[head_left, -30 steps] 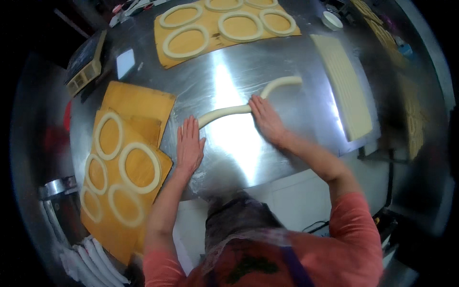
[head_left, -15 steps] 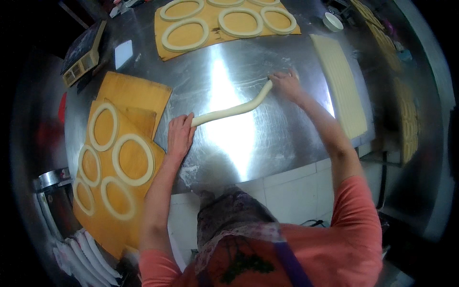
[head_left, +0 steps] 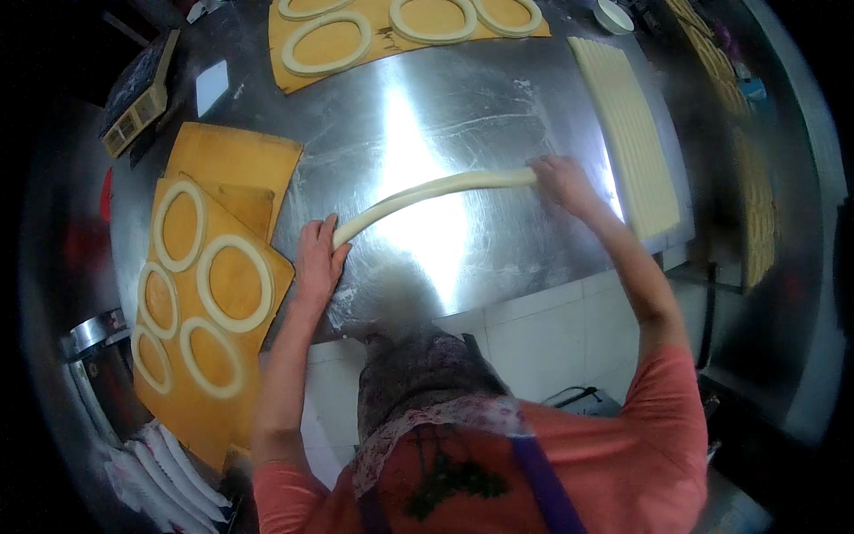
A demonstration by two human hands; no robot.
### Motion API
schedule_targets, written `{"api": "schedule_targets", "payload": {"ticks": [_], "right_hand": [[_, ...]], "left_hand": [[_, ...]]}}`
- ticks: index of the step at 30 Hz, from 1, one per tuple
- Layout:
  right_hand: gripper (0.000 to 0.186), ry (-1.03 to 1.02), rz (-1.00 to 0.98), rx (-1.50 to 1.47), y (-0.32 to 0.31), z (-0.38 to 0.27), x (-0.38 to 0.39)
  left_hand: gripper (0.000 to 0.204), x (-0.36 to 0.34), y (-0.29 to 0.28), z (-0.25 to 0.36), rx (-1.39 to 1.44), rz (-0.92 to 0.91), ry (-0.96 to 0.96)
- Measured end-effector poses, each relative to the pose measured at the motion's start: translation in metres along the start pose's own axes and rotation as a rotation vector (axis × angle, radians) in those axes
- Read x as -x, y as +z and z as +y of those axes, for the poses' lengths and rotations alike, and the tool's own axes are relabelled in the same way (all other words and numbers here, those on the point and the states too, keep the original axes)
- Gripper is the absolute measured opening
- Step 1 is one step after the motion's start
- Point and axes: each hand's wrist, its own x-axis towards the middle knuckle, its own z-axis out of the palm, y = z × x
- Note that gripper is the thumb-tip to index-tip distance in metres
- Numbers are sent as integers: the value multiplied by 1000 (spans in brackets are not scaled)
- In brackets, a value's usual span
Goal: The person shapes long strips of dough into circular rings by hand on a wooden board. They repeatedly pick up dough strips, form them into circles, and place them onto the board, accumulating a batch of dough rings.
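A long pale dough rope stretches between my hands over the steel table, bowed away from me in a smooth arch. At its left end, my left hand is closed on the dough, thumb on the near side. My right hand grips the other end, hiding that tip under its fingers. Left of my left arm, several dough rings, one of them a large ring, lie on a yellow board.
Another yellow board with dough rings lies at the far edge. Side-by-side dough strips line the table's right side. A white bowl sits far right; a white flat card and a wooden box are far left.
My right hand has moved right and closer to me; my left hand has come slightly nearer. The rope went from an S-like bend to an even arch and spans a wider gap. The view shifted slightly.
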Motion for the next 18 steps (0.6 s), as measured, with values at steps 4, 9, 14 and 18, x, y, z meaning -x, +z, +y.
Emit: {"api": "schedule_targets", "payload": {"ticks": [4, 9, 14, 18], "right_hand": [[32, 121, -27, -139, 3, 3, -10], [27, 102, 28, -151, 8, 5, -19], [18, 65, 51, -222, 8, 9, -11], [12, 52, 69, -123, -15, -3, -4]], "left_hand": [[37, -3, -5, -13, 28, -62, 54], [33, -7, -8, -23, 56, -84, 4], [28, -6, -10, -21, 72, -80, -37], [27, -1, -30, -17, 61, -147, -33]]}}
